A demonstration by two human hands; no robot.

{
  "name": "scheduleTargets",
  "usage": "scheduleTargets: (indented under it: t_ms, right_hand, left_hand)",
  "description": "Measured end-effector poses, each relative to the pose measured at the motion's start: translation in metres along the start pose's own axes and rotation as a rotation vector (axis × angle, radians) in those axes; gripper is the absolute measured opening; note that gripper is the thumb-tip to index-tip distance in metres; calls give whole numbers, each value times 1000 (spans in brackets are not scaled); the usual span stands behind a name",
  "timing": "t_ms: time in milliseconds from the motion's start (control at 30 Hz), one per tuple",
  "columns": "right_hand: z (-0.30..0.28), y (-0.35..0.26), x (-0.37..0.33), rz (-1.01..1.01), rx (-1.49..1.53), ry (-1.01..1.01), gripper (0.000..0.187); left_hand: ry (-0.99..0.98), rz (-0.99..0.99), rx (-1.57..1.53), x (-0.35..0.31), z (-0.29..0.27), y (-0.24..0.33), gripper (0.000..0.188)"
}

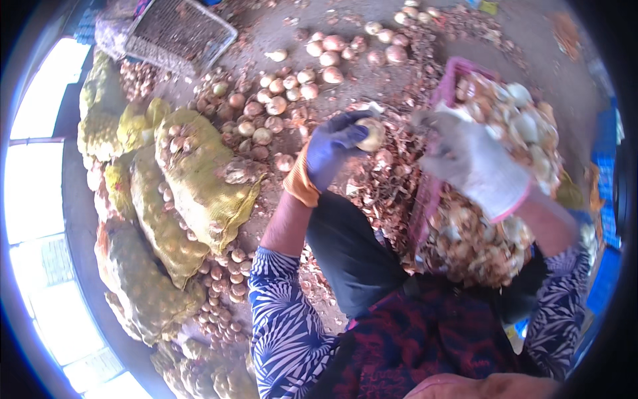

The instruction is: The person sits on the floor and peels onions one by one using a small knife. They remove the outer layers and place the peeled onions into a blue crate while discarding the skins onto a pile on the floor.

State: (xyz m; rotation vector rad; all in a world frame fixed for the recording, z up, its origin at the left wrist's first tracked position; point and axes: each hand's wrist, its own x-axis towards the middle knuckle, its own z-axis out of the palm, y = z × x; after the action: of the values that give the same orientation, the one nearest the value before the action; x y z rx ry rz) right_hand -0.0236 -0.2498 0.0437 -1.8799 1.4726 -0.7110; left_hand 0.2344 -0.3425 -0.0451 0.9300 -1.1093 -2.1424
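My left hand [332,149], in a purple-blue glove with an orange cuff, is closed around a pale onion [373,135] in front of me. Thumb and fingers grip its left side. To the right, my right hand [468,156] wears a whitish glove and hovers by the edge of a pink crate [425,213]. Motion smears its fingers, so I cannot make out anything in them. Pale and brown-skinned onions [528,126] fill the crate. Below the held onion lies a heap of dry reddish-brown onion skins [389,189].
Loose onions [276,104] are scattered over the floor ahead and to the left. Bulging yellow-green mesh sacks [203,176] stand along the left. A metal-rimmed mesh crate [179,33] rests at the far left. Blue crates [606,153] line the right edge.
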Motion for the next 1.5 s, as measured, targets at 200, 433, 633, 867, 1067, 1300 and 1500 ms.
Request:
scheduleTargets:
  t_ms: [200, 433, 633, 867, 1067, 1300, 1500]
  right_hand:
    - [40, 14, -102, 149, 97, 214, 53]
    - [34, 5, -230, 680, 1073, 395, 35]
    - [52, -24, -254, 712, 1248, 625, 37]
    - [43, 25, -309, 141, -210, 427, 26]
    - [31, 24, -319, 286, -396, 57, 35]
    - [40, 14, -310, 384, -523, 90, 42]
    - [22, 35, -326, 237, -435, 111, 37]
  left_hand:
    - [-160, -90, -141, -62, 119, -34, 49]
    - [-77, 244, 344, -123, 195, -87, 67]
    - [-92, 285, 473, -132, 240, -130, 67]
    - [-23, 172, 421, -139, 242, -137, 57]
    - [-95, 10, 277, -140, 253, -134, 56]
    - [-32, -34, 404, -141, 268, -139, 53]
    - [-114, -122, 31, -154, 274, -132, 49]
